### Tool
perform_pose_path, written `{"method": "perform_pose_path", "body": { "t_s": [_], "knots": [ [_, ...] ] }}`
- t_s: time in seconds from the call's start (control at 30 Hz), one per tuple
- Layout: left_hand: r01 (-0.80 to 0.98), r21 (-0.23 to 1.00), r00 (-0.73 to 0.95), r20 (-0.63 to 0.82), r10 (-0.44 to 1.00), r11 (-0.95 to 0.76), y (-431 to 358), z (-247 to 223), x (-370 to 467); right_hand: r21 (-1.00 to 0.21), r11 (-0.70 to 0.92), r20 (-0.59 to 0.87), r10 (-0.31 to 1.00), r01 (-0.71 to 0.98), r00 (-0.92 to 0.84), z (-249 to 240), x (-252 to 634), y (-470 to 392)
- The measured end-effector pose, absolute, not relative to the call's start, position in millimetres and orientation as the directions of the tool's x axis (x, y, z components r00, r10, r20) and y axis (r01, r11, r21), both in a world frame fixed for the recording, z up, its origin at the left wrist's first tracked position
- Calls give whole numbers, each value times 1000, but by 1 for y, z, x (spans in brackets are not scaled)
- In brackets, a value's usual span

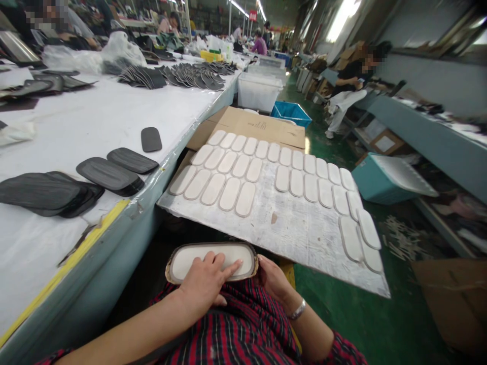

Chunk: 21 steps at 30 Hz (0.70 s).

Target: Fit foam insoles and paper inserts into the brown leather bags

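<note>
In my lap lies a long oval pad with a pale, smooth face and a dark edging that looks rough and brownish in places. My left hand rests across it, with the index finger stretched towards the right end and the other fingers bent on the face. Its thumb shows below the near edge, so the hand grips the pad there. At the pad's right end my right hand pinches the rim. Its fingertips are partly hidden behind the edge.
A slanted board ahead carries rows of pale oval pieces. On the white table to the left are stacks of dark oval pieces. Beyond stand a blue crate and a clear bin. A person sits at right.
</note>
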<state>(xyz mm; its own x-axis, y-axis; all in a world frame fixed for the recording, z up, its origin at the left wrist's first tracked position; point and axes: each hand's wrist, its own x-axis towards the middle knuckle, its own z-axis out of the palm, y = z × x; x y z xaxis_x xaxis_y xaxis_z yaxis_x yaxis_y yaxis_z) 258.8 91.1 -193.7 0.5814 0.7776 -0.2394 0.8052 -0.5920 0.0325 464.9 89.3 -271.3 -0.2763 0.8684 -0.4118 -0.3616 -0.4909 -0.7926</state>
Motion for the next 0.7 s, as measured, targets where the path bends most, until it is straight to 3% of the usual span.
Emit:
{"method": "perform_pose_path", "body": {
  "t_s": [0.23,0.43,0.53,0.6,0.7],
  "knots": [
    [769,8,622,-240,746,-639,92,-196,256,-710,-490,-363,870,-505,-333,-276,460,83],
    [746,16,651,-228,724,-665,88,-200,253,-751,-508,-394,857,-422,-331,-273,463,80],
    [739,36,662,-223,715,-673,86,-198,253,-893,-445,-404,854,-59,-328,-258,473,81],
    [736,49,666,-233,709,-675,84,-196,253,-910,-308,-387,872,278,-300,-244,478,82],
    [745,54,655,-249,714,-665,83,-195,254,-708,-33,-300,918,705,-258,-222,478,85]
  ]
}}
